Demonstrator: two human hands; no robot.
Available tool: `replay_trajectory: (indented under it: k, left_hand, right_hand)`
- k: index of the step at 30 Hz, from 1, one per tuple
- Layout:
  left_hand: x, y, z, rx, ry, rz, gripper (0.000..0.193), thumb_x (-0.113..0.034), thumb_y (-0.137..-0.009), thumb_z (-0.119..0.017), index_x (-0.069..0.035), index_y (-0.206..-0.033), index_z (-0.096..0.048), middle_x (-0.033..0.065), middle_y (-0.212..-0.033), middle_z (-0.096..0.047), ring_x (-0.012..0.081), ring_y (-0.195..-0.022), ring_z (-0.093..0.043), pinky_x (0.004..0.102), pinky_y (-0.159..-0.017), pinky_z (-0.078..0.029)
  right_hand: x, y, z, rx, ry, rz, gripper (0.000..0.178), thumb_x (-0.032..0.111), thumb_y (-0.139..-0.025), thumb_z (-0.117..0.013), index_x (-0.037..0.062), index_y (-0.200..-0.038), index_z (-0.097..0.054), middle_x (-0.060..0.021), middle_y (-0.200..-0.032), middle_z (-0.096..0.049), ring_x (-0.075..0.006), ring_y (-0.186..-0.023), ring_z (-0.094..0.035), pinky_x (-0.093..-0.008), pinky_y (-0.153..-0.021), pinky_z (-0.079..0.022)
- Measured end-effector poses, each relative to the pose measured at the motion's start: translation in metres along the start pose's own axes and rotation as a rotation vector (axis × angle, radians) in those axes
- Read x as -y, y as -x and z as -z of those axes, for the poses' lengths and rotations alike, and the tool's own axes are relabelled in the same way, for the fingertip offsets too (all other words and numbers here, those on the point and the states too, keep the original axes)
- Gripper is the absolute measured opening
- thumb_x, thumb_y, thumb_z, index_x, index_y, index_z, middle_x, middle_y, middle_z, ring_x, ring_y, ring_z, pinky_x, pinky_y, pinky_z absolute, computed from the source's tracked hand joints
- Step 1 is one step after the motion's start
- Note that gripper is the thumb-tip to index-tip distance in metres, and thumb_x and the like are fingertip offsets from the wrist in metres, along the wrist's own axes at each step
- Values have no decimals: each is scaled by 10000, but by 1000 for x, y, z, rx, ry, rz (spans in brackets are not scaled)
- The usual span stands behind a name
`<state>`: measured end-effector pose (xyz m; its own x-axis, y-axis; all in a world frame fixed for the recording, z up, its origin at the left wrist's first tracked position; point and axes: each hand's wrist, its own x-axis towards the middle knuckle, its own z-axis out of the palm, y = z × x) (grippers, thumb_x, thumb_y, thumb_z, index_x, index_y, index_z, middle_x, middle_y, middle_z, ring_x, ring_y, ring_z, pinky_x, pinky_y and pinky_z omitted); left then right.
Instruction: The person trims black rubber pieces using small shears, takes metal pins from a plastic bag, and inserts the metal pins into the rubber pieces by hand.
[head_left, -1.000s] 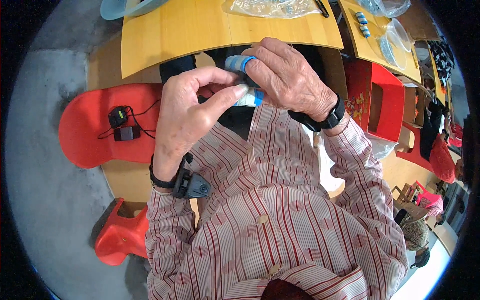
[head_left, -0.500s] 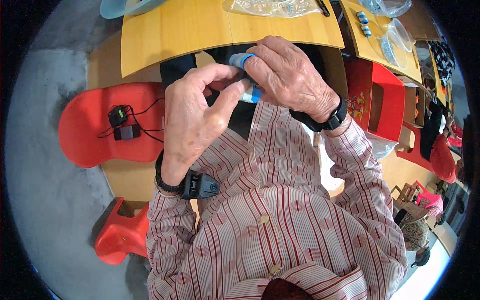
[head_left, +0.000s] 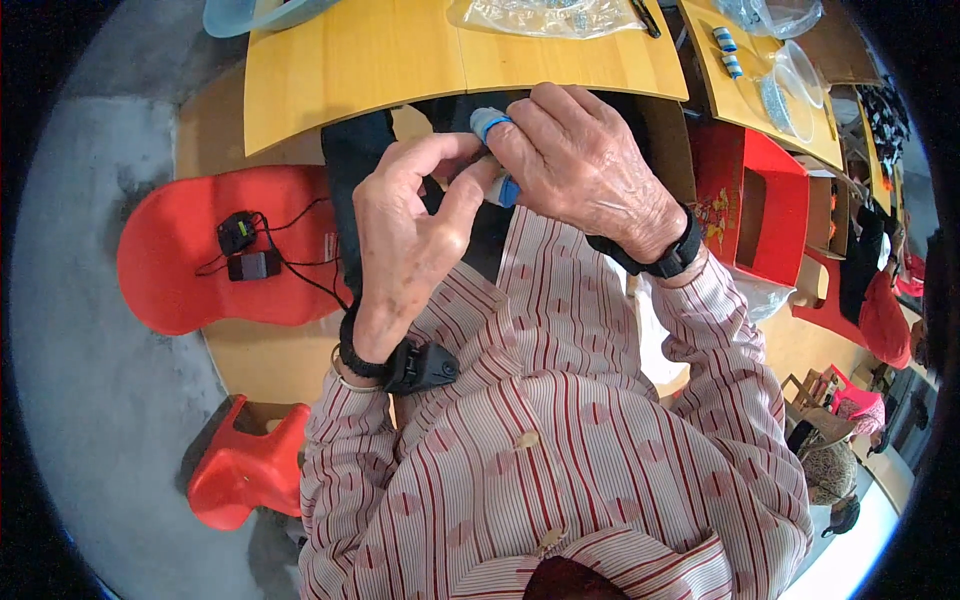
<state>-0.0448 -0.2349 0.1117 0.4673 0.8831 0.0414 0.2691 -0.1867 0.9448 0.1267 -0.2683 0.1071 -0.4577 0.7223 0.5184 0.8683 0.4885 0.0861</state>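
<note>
Near the top centre of the frame both hands meet over a small blue and white piece. The right hand curls over it from the right, fingers closed around its upper end, where a blue band shows at the fingertip. The left hand comes up from the lower left, thumb and forefinger pinching the piece's lower blue end, the other fingers bent loosely. What the piece is cannot be told; most of it is hidden by the fingers.

Just above the hands lies the edge of a yellow table, with a clear plastic bag at the top centre. At the left a red chair carries a small black device with wires. A red stool stands at the lower left, and a red box sits at the right.
</note>
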Motion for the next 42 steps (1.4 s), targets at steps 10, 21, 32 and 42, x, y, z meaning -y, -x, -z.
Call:
replay_trajectory:
  k: [10,21,32,42]
  left_hand:
    - [12,3,-10,-58,182,102,180,-86,-772,-700,17,-913,-658,50,-813,-631,81,-665,-527,232,-611,-428]
    - [20,-5,6,37,619,228,198,-76,-835,-638,48,-989,-645,76,-894,-657,114,-793,-620,223,-716,-463]
    - [11,-6,18,282,615,258,241,-160,-842,-648,25,-998,-651,73,-817,-665,99,-729,-607,205,-625,-418]
    - [8,-5,16,343,658,259,222,-123,-839,-658,25,-1003,-646,68,-813,-659,84,-733,-596,200,-632,-416]
  right_hand:
    - [0,0,2,47,36,-17,178,208,-691,-628,76,-747,-522,-14,-698,-502,-175,-727,-547,-296,-616,-478]
    - [-13,-2,26,259,-409,-160,507,158,-737,-708,-19,-1178,-531,-86,-925,-604,-239,-854,-593,-338,-766,-506]
    - [-18,0,13,62,-1396,-478,353,13,-878,-569,28,-1230,-547,-48,-1017,-649,-115,-973,-593,-280,-890,-468]
    - [-21,7,2,44,-1213,-394,315,50,-816,-647,49,-1126,-594,-73,-898,-617,-184,-855,-624,-296,-764,-488]
